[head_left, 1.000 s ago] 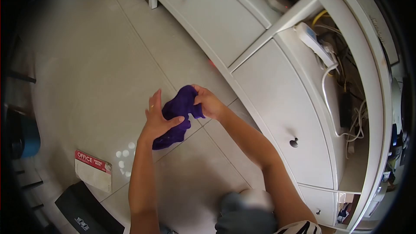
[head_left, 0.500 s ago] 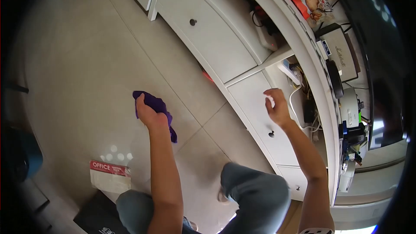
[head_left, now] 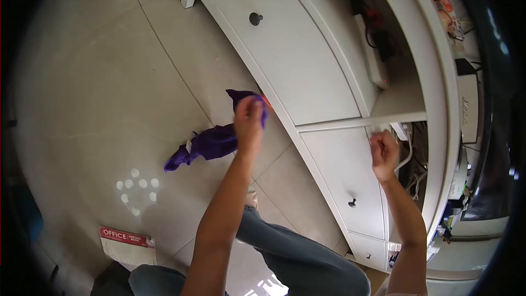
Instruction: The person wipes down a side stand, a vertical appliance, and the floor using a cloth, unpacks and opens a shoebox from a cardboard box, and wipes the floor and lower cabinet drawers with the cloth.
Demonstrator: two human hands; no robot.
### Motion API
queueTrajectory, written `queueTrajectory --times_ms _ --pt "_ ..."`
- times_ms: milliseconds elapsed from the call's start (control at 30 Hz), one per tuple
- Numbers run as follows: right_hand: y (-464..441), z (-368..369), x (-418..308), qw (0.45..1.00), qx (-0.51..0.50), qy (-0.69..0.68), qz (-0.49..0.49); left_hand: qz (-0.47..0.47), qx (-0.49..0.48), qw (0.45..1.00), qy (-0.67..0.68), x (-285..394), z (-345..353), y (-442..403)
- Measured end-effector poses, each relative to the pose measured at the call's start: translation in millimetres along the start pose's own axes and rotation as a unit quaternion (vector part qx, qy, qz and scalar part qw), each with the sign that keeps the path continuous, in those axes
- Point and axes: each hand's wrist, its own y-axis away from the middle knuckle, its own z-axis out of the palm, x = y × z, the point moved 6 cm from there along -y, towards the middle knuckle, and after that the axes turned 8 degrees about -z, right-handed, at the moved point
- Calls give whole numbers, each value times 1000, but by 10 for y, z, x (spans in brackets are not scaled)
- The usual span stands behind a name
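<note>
A purple cloth [head_left: 215, 141] with a small white tag is gripped in my left hand [head_left: 249, 123], just in front of the white cabinet's lower edge. Part of it trails to the left over the tiled floor, and a corner sticks up beyond my fingers. My right hand [head_left: 385, 156] is at the cabinet's lower drawer front [head_left: 342, 172], close to the edge of the open shelf. Its fingers are curled in, and no object shows in them. Whether it touches the cabinet I cannot tell.
A white cabinet [head_left: 296, 55] with dark knobs runs along the right. Its open shelf holds a power strip [head_left: 371, 55] and cables. A speaker [head_left: 467, 107] stands on top before a dark TV screen. An OFFICE writing book [head_left: 127, 245] lies on the floor near my bent legs.
My left hand has moved right toward the cabinet, and the purple cloth now hangs out longer to the left. My right hand's fingers have curled in more. The view has shifted closer to the cabinet.
</note>
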Motion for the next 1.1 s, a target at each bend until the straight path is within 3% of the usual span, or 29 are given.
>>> queueTrajectory --times_ms 67,100,167,200,267,367,433,467,567,600,700,833,967,1033,1067,1100 --pt "-1 -16 -83 1000 -6 13 -27 43 -68 994 -70 -423 235 -171" --pt "-3 -10 -97 1000 -13 3 -11 100 -78 977 -175 -521 338 -182" --pt "1 -5 -99 1000 -23 -9 6 159 -76 965 -197 -653 501 -153" --pt "-2 -4 -103 1000 -26 -12 -7 158 -72 965 -198 -630 504 -256" --pt "2 -4 -66 999 -32 -21 2 152 33 971 -180 -532 352 -534" --pt "-7 -12 -69 999 -42 -25 7 95 0 984 -148 -265 372 -647" --pt "-57 -11 -65 1000 -1 -23 -18 178 -6 949 -261 -425 427 -372" --pt "-30 -13 -56 1000 -22 -4 -14 142 -47 972 -180 -496 473 -323" --pt "-47 -15 -90 998 -34 39 -25 135 -20 968 -209 -417 364 -492" --pt "-56 -11 -126 997 -20 59 -44 78 -21 981 -174 -319 346 -596" --pt "-79 7 -144 998 -14 40 -41 154 4 960 -234 -428 376 -407" --pt "-87 -10 -131 998 -11 49 -35 109 -68 967 -218 -596 387 -322" --pt "-69 -12 -124 999 -16 33 -36 60 -1 989 -136 -400 293 -609" --pt "-66 12 -108 999 -10 25 -35 207 -33 932 -295 -425 407 -323" --pt "-55 11 -111 999 -8 26 -39 144 -49 959 -239 -467 434 -242" --pt "-49 -3 -107 999 -7 29 -44 142 -46 960 -238 -483 426 -239"
